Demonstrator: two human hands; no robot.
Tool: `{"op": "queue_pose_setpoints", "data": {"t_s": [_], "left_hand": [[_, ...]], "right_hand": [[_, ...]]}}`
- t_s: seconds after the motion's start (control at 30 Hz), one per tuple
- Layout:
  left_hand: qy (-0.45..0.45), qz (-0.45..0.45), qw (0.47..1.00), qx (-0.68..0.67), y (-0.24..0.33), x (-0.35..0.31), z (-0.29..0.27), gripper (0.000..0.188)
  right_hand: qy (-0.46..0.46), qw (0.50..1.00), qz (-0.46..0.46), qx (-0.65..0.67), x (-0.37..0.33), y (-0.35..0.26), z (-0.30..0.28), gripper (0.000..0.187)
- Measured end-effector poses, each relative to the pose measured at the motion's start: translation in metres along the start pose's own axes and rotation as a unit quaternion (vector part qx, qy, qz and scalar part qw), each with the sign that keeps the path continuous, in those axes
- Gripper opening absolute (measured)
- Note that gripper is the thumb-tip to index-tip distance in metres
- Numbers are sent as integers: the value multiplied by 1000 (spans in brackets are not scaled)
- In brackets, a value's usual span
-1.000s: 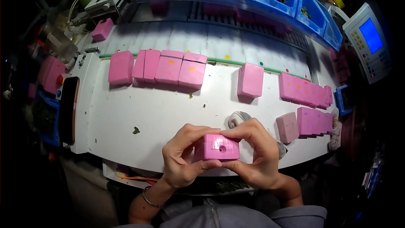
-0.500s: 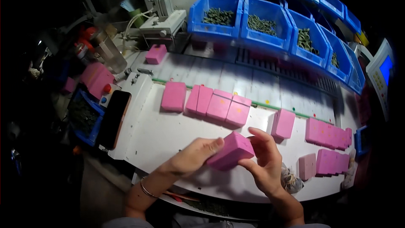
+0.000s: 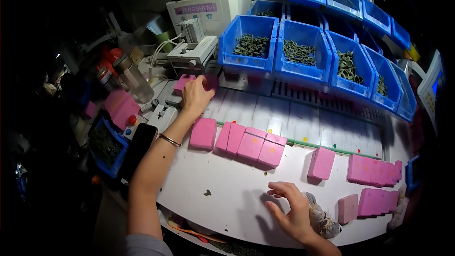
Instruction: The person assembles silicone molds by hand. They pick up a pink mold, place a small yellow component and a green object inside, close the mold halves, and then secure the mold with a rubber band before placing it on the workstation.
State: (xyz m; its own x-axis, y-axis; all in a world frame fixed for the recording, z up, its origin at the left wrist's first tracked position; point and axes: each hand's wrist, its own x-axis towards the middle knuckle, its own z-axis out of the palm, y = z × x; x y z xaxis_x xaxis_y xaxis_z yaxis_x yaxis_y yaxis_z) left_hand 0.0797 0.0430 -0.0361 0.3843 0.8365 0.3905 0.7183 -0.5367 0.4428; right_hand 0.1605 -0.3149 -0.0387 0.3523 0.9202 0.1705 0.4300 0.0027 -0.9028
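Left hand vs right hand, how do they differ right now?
- Left hand reaches far out, by a pink block; right hand is nearer the body, above the white table.
- Left hand's grip is partly hidden; right hand is open and empty.
- Left wrist wears a bangle; right wrist shows none.

Shared: both are ungloved.

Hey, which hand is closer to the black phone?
Left. The left hand is beyond the phone and to its right, its forearm right beside it. The right hand is much farther right, open above the white table.
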Motion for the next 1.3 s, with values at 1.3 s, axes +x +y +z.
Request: {"op": "queue_pose_setpoints", "data": {"t_s": [1.3], "left_hand": [[-389,211,796,-413,170,-213,-52,42]], "right_hand": [[12,961,1,-277,-76,-15,-136,87]]}}
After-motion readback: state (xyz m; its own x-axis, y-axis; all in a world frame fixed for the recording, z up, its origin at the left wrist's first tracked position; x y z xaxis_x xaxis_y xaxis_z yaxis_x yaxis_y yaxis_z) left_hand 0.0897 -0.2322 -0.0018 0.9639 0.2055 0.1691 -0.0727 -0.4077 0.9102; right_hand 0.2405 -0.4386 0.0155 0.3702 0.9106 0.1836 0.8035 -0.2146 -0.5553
